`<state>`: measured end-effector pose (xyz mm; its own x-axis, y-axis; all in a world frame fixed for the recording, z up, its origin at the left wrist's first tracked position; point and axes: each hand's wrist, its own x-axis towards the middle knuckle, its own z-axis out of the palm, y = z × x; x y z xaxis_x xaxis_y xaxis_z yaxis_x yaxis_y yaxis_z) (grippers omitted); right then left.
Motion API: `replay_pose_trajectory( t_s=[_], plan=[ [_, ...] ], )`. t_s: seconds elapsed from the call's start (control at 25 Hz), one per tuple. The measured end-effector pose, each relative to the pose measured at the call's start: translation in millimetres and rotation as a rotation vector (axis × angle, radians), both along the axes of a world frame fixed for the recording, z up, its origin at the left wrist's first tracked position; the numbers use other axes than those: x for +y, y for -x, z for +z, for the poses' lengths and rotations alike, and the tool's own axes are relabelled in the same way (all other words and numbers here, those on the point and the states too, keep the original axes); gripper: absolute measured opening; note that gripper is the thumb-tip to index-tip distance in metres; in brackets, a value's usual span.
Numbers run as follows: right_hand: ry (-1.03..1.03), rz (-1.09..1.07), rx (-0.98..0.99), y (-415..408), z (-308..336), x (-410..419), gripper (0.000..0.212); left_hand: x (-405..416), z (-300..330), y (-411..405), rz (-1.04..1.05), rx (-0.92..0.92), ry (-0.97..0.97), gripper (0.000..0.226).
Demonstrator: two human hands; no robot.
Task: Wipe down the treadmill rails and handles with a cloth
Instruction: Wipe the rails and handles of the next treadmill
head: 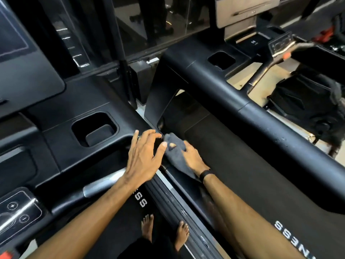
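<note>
Nearest are two bare feet (164, 232) on the black treadmill belt (130, 221), beside its ribbed side rail (168, 199), which runs away from the viewer. Both forearms reach forward over this rail. The right wrist carries a dark band (206, 173).

The right hand (192, 156) lies on a grey cloth (175, 156), its fingers (172, 145) curled into the fabric and gripping it — the cloth is bunched and draped over the black handrail (164, 170) at the point where it meets the console. The left hand (143, 156) hovers just beside the cloth with fingers (160, 135) spread and relaxed, holding nothing; its thumb tip is close to the cloth, though contact cannot be told. A ring shows on one finger.

To the left a silver grip bar (104, 183) and a control panel (16, 210) with plus and minus keys. Beyond the hands is a cup recess (95, 128) in the console — farther still, a neighbouring treadmill's thick black arm (261, 116) crosses diagonally.
</note>
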<state>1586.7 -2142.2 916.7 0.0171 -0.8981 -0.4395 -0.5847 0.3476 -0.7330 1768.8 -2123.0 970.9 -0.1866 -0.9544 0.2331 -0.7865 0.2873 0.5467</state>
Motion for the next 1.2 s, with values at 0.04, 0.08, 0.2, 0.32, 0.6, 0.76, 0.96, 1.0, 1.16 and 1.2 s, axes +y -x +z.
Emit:
replay_pose_trajectory(
  t_s=[0.04, 0.08, 0.2, 0.32, 0.6, 0.76, 0.96, 1.0, 1.16, 1.2],
  plan=[
    [-0.057, -0.044, -0.043, 15.5, -10.6, 6.7, 0.041, -4.4, 0.4, 2.6, -0.035, 0.008, 0.006, 0.049],
    [-0.094, -0.112, -0.084, 31.5, -21.3, 20.6, 0.04, -11.6, 1.4, 4.9, -0.078, 0.012, 0.008, 0.05],
    [-0.089, -0.217, -0.041, 60.7, -17.6, 84.5, 0.04, -34.4, 1.2, 10.6, -0.15, 0.015, 0.02, 0.05],
    [0.038, -0.149, 0.422, 45.3, 14.1, 123.0, 0.062, -55.0, -3.4, 14.5, -0.202, -0.005, 0.051, 0.05],
    [0.149, -0.152, 0.667, -36.7, 38.6, 62.5, 0.067, -74.7, -28.7, 24.1, -0.354, -0.005, 0.075, 0.051],
    [-0.112, -0.279, 0.249, -9.6, 23.7, 29.7, 0.052, -76.0, -33.2, 22.3, -0.347, 0.003, 0.086, 0.049],
    [-0.324, -0.335, 0.247, 43.0, 0.5, 73.1, 0.064, -77.2, -35.0, 20.2, -0.37, -0.009, 0.088, 0.048],
    [-0.311, -0.351, 0.286, 46.4, 1.8, 85.2, 0.062, -77.0, -35.5, 19.4, -0.366, -0.01, 0.087, 0.047],
    [-0.095, -0.392, 0.599, 25.9, 19.0, 122.8, 0.064, -77.3, -36.5, 19.1, -0.357, 0.036, 0.084, 0.048],
    [-0.036, -0.386, 0.725, 13.1, 23.6, 127.6, 0.071, -77.6, -37.0, 18.2, -0.347, 0.066, 0.076, 0.048]
  ],
)
